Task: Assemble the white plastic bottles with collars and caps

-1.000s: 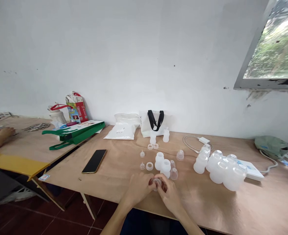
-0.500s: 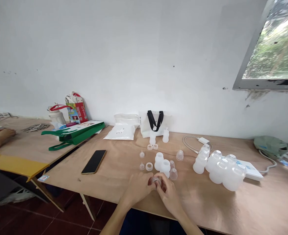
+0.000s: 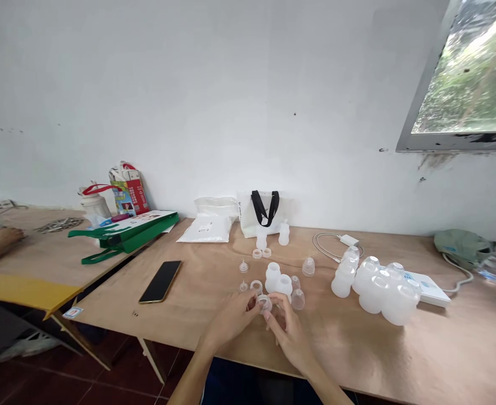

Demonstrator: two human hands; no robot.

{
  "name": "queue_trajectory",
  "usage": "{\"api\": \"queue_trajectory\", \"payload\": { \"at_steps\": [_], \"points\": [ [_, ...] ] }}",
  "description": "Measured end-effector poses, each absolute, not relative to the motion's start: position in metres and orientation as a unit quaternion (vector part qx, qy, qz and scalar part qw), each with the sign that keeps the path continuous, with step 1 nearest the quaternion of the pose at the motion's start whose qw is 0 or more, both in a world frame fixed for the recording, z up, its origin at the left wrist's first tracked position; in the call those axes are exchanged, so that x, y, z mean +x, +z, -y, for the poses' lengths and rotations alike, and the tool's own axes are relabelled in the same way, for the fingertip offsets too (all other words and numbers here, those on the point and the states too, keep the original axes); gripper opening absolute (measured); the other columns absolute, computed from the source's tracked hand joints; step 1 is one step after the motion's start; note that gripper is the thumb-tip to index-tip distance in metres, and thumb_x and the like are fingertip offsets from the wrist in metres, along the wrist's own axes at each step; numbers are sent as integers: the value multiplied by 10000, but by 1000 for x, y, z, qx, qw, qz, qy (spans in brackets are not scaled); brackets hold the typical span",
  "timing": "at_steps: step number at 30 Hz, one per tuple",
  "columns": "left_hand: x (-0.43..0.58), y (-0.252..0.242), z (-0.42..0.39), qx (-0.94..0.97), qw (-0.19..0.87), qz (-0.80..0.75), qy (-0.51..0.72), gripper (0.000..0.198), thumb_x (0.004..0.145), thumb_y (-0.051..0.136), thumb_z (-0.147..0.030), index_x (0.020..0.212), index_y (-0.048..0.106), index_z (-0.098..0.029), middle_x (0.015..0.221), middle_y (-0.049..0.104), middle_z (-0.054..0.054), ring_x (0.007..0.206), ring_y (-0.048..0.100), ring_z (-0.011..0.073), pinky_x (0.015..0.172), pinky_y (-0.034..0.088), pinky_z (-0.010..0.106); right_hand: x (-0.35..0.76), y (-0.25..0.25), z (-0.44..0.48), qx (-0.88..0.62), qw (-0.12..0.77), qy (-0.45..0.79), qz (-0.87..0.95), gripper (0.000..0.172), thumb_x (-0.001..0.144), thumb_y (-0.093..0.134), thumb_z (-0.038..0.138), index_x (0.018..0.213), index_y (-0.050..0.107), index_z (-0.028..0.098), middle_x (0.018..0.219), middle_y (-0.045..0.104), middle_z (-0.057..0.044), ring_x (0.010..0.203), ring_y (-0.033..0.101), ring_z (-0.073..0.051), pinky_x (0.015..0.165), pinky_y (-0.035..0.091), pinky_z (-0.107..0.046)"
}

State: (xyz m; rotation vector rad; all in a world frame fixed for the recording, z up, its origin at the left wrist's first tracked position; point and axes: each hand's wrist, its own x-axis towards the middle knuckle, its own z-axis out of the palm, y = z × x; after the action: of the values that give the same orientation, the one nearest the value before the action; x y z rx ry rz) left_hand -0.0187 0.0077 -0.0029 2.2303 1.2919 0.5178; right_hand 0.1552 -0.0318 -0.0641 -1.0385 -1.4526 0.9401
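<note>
Between the fingertips of my left hand [image 3: 231, 318] and my right hand [image 3: 289, 332] is a translucent baby-bottle collar ring [image 3: 265, 303], tilted above the front of the table. Both hands are closed on it; whether a nipple sits inside cannot be made out. Just beyond my hands lie another collar ring [image 3: 256, 286] and two clear nipples, one a nipple [image 3: 243, 266] farther back. Two uncapped frosted bottles [image 3: 272, 277] stand close behind my right fingers. To their right are clear dome caps [image 3: 298, 300], with one more cap [image 3: 308, 267] farther off.
Several capped bottles [image 3: 372, 289] stand at right before a white box [image 3: 428, 287] and a cable. A phone [image 3: 160, 281] lies left. A white packet [image 3: 208, 228], a white bag [image 3: 248, 222] and two bottles line the wall. Another person's hand [image 3: 7, 236] rests at far left.
My hands have spread slightly apart and tilted the collar ring, so more of it shows. The whole view has shifted a little. Things on the table stay put.
</note>
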Motion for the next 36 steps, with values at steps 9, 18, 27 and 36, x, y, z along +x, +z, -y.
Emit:
{"api": "queue_trajectory", "payload": {
  "at_steps": [9,18,27,36],
  "points": [
    [-25,19,-1,816,381,-400,172,346,960,548,-515,923,670,-194,829,673,2,773,578,169,691,425,259,160,-71,19,-407,509,513,558,526,888,600,652,1166,682,213,688,626,5,490,551,-119,361,425,-189],
    [-25,28,4,746,351,-448,345,385,1016,426,-536,1096,637,-224,1086,686,38,894,620,182,805,513,283,157,-72,24,-408,467,441,649,249,889,579,323,1005,779,230,871,674,-42,607,561,-134,440,393,-198],
    [6,4,4,793,338,-392,320,389,1051,404,-490,1270,681,-328,1552,412,45,1438,405,263,1196,351,433,155,-67,27,-409,453,368,702,172,829,560,169,869,725,202,779,677,-12,725,603,-187,665,486,-281],
    [24,-20,7,847,212,-401,276,517,1013,525,-449,1511,418,-363,1645,304,60,1522,254,287,1234,253,541,156,-81,26,-400,460,368,702,346,878,564,210,1199,685,248,1135,721,-94,1174,613,-277,1060,460,-453]
  ]
}}
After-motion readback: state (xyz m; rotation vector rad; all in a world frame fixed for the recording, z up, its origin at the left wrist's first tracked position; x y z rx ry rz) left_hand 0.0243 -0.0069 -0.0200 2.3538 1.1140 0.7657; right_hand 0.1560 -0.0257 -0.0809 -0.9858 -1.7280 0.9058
